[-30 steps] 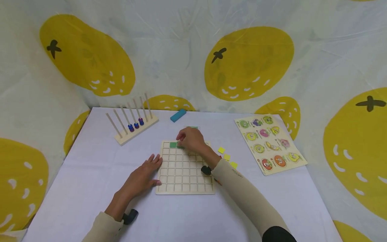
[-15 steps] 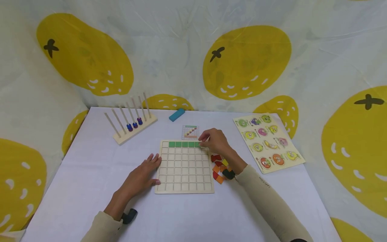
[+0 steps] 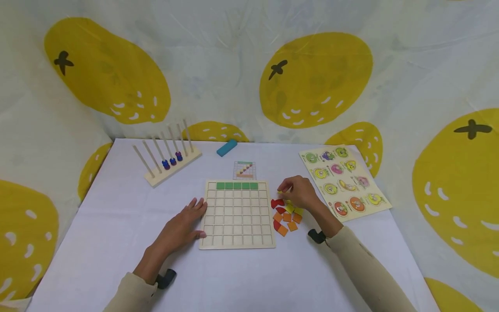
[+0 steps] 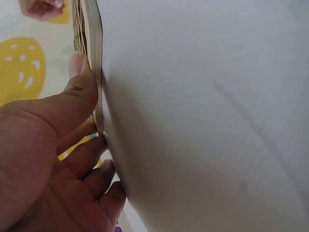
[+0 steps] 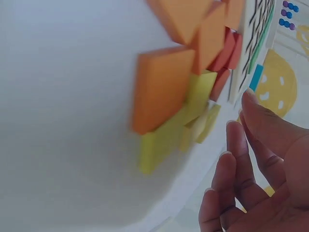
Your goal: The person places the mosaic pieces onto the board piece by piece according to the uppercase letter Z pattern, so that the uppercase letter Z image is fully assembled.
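A pale wooden grid board (image 3: 238,216) lies on the table, with several green tiles (image 3: 237,186) in its top row. My left hand (image 3: 183,227) rests against the board's left edge, fingers spread along it. In the left wrist view the thumb (image 4: 77,67) lies at the board's edge. My right hand (image 3: 299,192) is over the loose pieces to the right of the board, thumb and forefinger pinching a small yellow tile (image 3: 279,192). Below this hand lie more yellow tiles (image 3: 298,211), orange tiles (image 3: 287,217) and red pieces (image 3: 277,203).
A small printed pattern card (image 3: 244,170) lies behind the board. Farther back are a blue block (image 3: 227,147) and, at left, a peg stand (image 3: 177,168) with blue beads. A fruit puzzle board (image 3: 345,186) lies on the right.
My right hand has moved right and nearer, from the board's top row to the yellow tiles, uncovering the row of green tiles and the card. The left hand stays in place.
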`<state>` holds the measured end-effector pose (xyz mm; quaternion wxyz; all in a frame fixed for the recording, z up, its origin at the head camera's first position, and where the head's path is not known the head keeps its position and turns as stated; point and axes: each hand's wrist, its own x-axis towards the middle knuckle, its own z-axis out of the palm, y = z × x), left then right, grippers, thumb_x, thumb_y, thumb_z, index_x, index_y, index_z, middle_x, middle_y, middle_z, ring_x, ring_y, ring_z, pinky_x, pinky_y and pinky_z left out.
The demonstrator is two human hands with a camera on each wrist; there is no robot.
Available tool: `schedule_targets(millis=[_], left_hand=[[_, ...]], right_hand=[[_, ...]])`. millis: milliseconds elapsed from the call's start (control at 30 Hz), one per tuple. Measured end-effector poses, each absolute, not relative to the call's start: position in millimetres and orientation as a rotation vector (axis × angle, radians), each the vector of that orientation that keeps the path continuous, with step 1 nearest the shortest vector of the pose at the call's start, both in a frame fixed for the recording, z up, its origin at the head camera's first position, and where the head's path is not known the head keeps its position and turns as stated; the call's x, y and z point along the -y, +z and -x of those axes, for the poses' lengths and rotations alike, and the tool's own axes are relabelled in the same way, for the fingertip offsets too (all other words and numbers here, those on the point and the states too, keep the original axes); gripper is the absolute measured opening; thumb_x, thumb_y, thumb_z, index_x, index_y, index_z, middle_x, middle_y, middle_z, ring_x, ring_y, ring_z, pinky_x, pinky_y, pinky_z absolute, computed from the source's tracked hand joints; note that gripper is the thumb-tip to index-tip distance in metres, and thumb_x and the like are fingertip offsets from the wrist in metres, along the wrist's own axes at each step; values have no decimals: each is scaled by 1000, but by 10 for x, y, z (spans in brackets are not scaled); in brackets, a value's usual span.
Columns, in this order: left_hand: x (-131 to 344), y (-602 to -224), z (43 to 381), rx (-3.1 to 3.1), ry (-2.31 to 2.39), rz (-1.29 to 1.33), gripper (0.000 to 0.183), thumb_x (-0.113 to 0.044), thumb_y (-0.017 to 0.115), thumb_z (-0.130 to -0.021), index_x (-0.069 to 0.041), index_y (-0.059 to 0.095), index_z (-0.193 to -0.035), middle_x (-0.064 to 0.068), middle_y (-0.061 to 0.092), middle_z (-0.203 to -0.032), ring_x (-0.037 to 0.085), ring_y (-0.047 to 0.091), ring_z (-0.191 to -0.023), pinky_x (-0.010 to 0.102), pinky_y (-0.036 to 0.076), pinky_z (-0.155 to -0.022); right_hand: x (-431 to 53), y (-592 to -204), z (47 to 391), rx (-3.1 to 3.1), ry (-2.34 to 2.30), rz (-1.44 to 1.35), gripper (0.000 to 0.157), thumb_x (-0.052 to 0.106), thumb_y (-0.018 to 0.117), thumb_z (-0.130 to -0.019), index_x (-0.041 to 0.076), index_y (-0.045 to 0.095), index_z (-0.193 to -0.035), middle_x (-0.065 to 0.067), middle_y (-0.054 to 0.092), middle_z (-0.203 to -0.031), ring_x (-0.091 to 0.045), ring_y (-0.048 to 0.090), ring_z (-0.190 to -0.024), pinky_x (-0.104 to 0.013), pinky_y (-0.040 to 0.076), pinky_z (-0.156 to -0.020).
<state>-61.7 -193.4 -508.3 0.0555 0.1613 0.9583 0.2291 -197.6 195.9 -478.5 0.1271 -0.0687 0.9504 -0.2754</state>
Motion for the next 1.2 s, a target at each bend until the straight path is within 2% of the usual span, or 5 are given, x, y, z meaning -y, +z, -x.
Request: schedule_targets(millis=[333, 600, 733, 900, 1200], left_hand=[[1929, -5068, 593, -2920, 699, -469, 97, -26, 92, -80, -2, 43, -161, 17, 37, -170, 40, 30, -161, 61, 39, -124], [1927, -5059, 591, -2913, 705, -475, 96, -26, 91, -82, -2, 42, -161, 17, 36, -170, 40, 29, -162, 60, 37, -125], [1932, -5065, 592, -2920, 705, -483, 97, -26, 91, -81, -2, 42, -161, 17, 37, -170, 40, 30, -161, 59, 38, -125], [1940, -5072, 593, -2919, 711, -494, 96, -25, 91, -81, -1, 42, -161, 17, 36, -170, 40, 29, -161, 60, 37, -125], [1928, -5079, 591, -2919, 719, -484, 98, -26, 92, -80, -2, 42, -161, 17, 37, -170, 40, 30, -161, 59, 37, -126]], right_hand=[[-2026, -4874, 1837, -2746, -800, 273, 16, 21, 92, -85, 18, 80, -96, 1, 71, -88, -21, 58, -80, -30, 50, -69], [-1977, -4900, 1840, -2762, -830, 269, 12, 12, 85, -91, 18, 81, -100, 0, 74, -94, -21, 59, -84, -29, 52, -71], [-1956, -4898, 1836, -2774, -815, 182, 9, 17, 85, -91, 18, 80, -98, -1, 73, -93, -22, 61, -82, -28, 55, -66], [-1923, -4903, 1823, -2770, -775, 110, 13, 23, 89, -88, 18, 79, -93, -1, 72, -86, -21, 62, -78, -28, 53, -63], [-1933, -4856, 1892, -2678, -808, 157, 14, 15, 87, -90, 12, 74, -95, -5, 68, -86, -22, 62, -77, -27, 55, -63]])
